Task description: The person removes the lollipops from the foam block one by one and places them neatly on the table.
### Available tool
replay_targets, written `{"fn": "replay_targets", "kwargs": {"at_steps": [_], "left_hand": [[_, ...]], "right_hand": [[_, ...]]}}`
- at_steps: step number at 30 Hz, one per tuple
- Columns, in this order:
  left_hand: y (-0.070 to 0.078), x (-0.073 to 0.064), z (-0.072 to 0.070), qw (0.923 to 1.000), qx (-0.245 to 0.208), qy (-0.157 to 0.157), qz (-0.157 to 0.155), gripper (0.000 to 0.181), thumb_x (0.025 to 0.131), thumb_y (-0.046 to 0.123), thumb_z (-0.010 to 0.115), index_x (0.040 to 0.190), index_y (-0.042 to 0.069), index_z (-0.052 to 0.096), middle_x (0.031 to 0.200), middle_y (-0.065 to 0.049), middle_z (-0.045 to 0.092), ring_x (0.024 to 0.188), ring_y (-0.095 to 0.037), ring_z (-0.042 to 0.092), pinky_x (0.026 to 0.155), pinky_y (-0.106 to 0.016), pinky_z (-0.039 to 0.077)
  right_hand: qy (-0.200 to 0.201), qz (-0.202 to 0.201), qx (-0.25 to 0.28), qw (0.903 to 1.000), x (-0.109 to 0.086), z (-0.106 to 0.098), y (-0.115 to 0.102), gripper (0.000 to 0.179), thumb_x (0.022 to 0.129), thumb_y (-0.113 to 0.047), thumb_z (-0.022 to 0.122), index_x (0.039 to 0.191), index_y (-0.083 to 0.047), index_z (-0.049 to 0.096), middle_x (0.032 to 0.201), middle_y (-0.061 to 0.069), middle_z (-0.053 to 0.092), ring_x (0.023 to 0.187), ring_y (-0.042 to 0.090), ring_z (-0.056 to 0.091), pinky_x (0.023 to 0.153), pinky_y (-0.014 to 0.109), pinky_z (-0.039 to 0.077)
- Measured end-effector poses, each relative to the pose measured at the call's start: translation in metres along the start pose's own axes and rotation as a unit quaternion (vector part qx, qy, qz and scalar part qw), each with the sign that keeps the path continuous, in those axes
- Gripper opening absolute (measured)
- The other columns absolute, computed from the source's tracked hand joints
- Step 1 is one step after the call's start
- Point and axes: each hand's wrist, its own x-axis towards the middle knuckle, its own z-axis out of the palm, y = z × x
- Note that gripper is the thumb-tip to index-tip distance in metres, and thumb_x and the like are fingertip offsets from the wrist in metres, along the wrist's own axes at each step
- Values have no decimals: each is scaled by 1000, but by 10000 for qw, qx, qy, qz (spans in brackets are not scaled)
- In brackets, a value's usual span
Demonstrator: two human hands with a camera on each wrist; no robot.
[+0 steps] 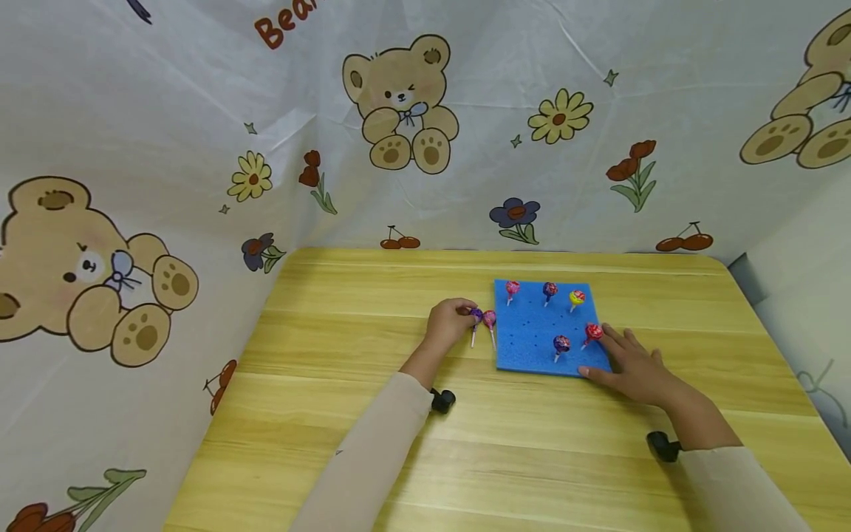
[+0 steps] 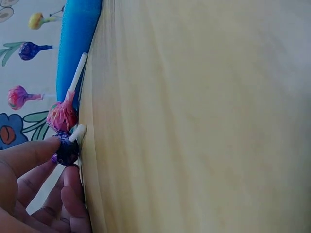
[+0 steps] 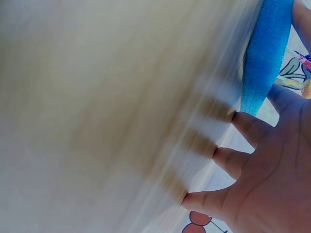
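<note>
My left hand [image 1: 448, 323] pinches a dark purple lollipop [image 2: 66, 150] by its wrapped head, low over the wooden table. Beside it a pink lollipop [image 1: 490, 318] lies against the left edge of a blue foam board [image 1: 532, 318], its head touching the purple one. Upright in the board stand a pink lollipop [image 1: 512, 287], a dark blue one [image 1: 549, 289], a yellow one [image 1: 576, 297], a red one [image 1: 594, 332] and a dark purple one [image 1: 561, 343]. With fingers spread, my right hand [image 1: 634, 369] rests at the board's right edge, fingertips on the table.
Small holes dot the board's surface. The wood-grain table [image 1: 359, 310] reaches back to a white cloth [image 1: 479, 148] printed with bears and flowers, which also hangs at the left. A small black device [image 1: 443, 401] sits at each wrist.
</note>
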Motion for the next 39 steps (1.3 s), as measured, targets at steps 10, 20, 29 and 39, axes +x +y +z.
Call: {"fn": "replay_targets", "kwargs": {"at_steps": [10, 20, 29, 39], "left_hand": [[-3, 1, -2, 10000, -43, 46, -46, 19, 88, 15, 79, 106, 18, 78, 96, -1, 73, 86, -15, 65, 69, -22, 49], [-4, 1, -3, 10000, 2, -23, 15, 23, 89, 16, 78, 111, 20, 77, 95, 0, 72, 86, -15, 64, 72, -24, 49], [-4, 0, -6, 9998, -187, -5, -70, 27, 88, 15, 77, 116, 19, 76, 102, -2, 71, 94, -19, 65, 76, -28, 53], [-11, 2, -13, 9943, -1065, -27, -61, 29, 90, 11, 72, 119, 15, 74, 109, -4, 69, 90, -18, 67, 68, -26, 54]], "right_hand": [[-13, 33, 3, 10000, 0, 0, 0, 98, 93, -64, 59, 158, 1, 24, 166, 28, 12, 147, 64, 1, 98, 91, 1], [-7, 23, -22, 10000, 1, -1, -1, 98, 93, -64, 59, 158, 1, 25, 165, 29, 13, 147, 64, 2, 97, 92, 2], [-14, -19, 32, 10000, 1, -2, -2, 98, 93, -63, 60, 159, -1, 23, 165, 29, 13, 146, 64, 2, 97, 92, 1], [-9, 3, 88, 10000, 0, 0, 0, 97, 93, -62, 60, 159, 0, 24, 165, 29, 12, 146, 64, 0, 97, 91, 1]]}}
